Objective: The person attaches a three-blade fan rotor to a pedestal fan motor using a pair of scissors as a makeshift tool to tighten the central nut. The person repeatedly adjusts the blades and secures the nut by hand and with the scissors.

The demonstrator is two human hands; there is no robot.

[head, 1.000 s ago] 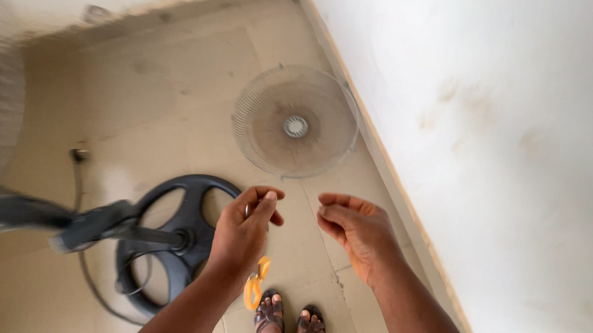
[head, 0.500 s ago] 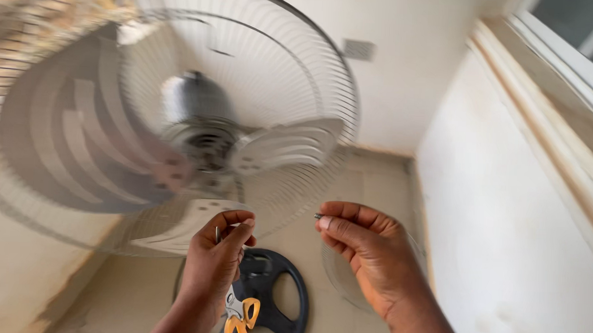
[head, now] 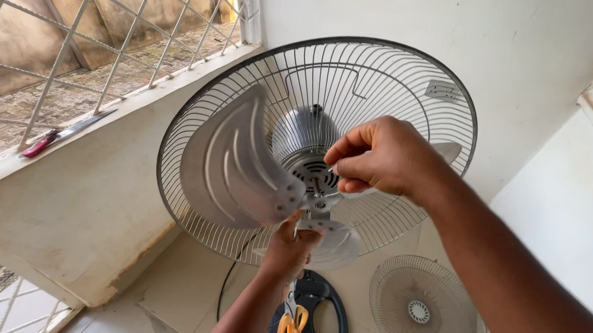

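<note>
A standing fan faces me with its front cover off. Its silver metal blades (head: pixel 237 164) sit inside the round wire rear guard (head: pixel 466 113). My right hand (head: pixel 376 156) is in front of the motor, thumb and fingers pinched together on a small part just above the blade hub (head: pixel 316 201); the part itself is mostly hidden by the fingertips. My left hand (head: pixel 292 248) reaches up from below and grips the lower blade (head: pixel 336 243) near the hub. Orange-handled scissors (head: pixel 291 322) show beside my left forearm.
The fan's front wire guard (head: pixel 419 309) lies flat on the tiled floor at lower right, next to the black round base (head: pixel 334 315). A ledge (head: pixel 79 172) under a barred window (head: pixel 117 35) holds a red-handled tool (head: pixel 54 137). White walls close in behind and on the right.
The view has swung up from the floor to the fan head. My right hand has risen to the hub and my left hand has taken hold of the lower blade.
</note>
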